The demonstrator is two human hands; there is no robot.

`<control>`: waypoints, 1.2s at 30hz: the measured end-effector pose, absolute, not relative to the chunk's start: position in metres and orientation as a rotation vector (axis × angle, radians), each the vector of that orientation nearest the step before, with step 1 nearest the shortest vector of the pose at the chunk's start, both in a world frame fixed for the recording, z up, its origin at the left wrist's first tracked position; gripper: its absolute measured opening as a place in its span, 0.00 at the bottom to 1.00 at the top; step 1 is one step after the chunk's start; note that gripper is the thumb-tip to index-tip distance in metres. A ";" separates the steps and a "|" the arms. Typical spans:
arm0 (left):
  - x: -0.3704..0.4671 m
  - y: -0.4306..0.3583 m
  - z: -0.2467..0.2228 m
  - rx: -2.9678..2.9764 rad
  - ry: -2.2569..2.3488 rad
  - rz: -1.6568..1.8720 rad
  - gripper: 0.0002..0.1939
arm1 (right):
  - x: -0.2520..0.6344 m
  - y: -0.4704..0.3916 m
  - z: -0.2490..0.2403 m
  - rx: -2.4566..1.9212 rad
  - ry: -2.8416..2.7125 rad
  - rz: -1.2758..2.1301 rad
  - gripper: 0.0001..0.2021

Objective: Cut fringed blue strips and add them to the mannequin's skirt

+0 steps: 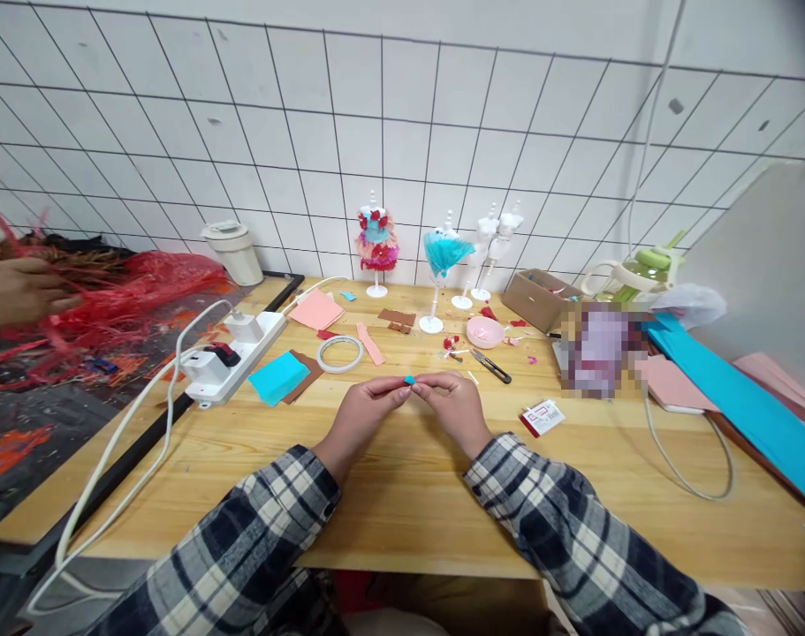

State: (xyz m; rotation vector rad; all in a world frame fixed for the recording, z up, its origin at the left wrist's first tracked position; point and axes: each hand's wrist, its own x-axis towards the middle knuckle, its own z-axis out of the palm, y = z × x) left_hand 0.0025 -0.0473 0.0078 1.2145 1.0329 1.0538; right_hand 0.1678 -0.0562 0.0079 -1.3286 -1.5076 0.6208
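Between the fingertips of both hands, over the middle of the wooden table (pixel 402 495), is a small piece of blue paper (pixel 410 380). My left hand (pixel 368 411) pinches it from one side and my right hand (pixel 451 406) from the other. Most of the piece is covered by the fingers. Beyond the hands stands a small white mannequin (pixel 432 305) wearing a blue pleated paper skirt (pixel 447 253). Left of it, another mannequin wears a blue, pink and red dress (pixel 377 238). Thread snips (pixel 491 366) lie past my right hand, and a tape roll (pixel 339 353) past my left.
Blue paper sheets (pixel 279 378) and a power strip (pixel 239 358) with cables lie at left. A pink dish (pixel 485 332), a cardboard box (pixel 541 299), a badge (pixel 542 417) and a long blue paper strip (pixel 740 397) are at right. Another person's hand (pixel 18 291) touches red netting.
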 end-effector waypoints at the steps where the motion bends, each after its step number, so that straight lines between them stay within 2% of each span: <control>1: 0.005 -0.049 0.007 1.169 1.036 1.079 0.20 | 0.166 -0.057 0.007 -1.314 -1.495 0.622 0.02; 6: 0.009 -0.049 0.003 1.304 1.149 1.233 0.15 | 0.161 -0.057 0.004 -1.292 -1.470 0.646 0.01; 10: 0.003 -0.048 0.006 1.489 1.107 1.278 0.12 | 0.163 -0.056 0.004 -1.204 -1.598 0.661 0.05; 14: -0.010 -0.047 0.016 1.844 1.135 1.432 0.09 | 0.170 -0.060 0.013 -1.163 -1.735 0.441 0.22; 15: -0.013 -0.047 0.019 1.967 1.172 1.441 0.09 | 0.171 -0.061 0.015 -1.149 -1.754 0.372 0.23; 19: -0.019 -0.049 0.026 2.407 1.190 1.345 0.09 | 0.172 -0.066 0.020 -1.036 -1.851 0.219 0.12; 23: -0.016 -0.055 0.029 2.616 1.114 1.181 0.29 | 0.170 -0.066 0.018 -1.044 -1.869 0.249 0.11; 26: -0.014 -0.057 0.029 2.709 1.087 1.147 0.36 | 0.170 -0.064 0.016 -1.081 -1.864 0.297 0.07; 32: -0.015 -0.055 0.029 2.822 1.106 1.106 0.32 | 0.170 -0.060 0.010 -1.062 -1.787 0.395 0.01; 36: -0.015 -0.054 0.027 2.711 1.117 1.113 0.23 | 0.168 -0.061 0.011 -1.078 -1.790 0.356 0.02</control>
